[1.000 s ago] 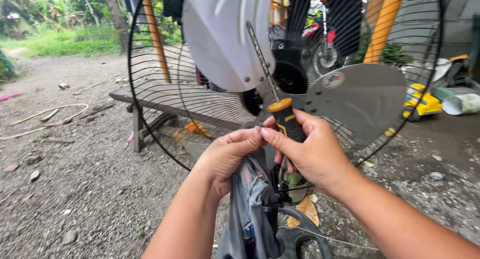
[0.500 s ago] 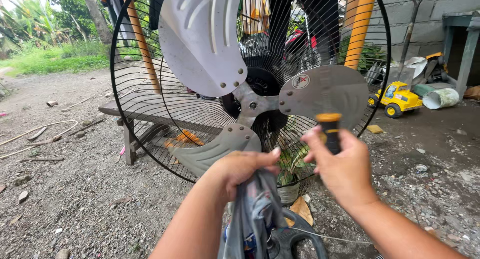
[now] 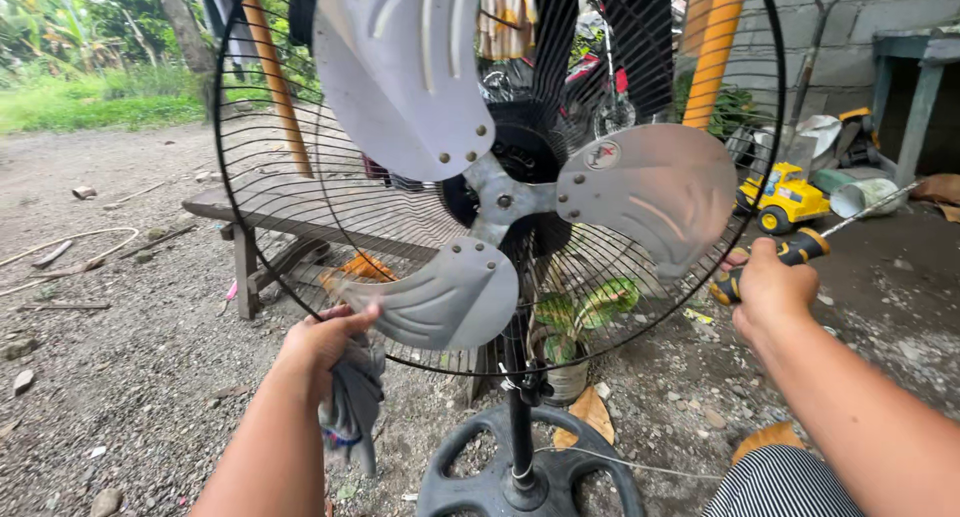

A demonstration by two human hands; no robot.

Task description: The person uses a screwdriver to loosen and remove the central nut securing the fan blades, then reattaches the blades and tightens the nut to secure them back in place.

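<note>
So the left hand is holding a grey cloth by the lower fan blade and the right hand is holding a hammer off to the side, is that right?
Not quite. The head view shows the right hand holding a screwdriver with a yellow and black handle, not a hammer. The rest stands: the left hand holds a grey cloth by the lower fan blade.

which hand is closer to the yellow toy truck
Right. The right hand, gripping a screwdriver, sits just below-left of the yellow toy truck; the left hand, holding a grey cloth, is far across the fan.
</note>
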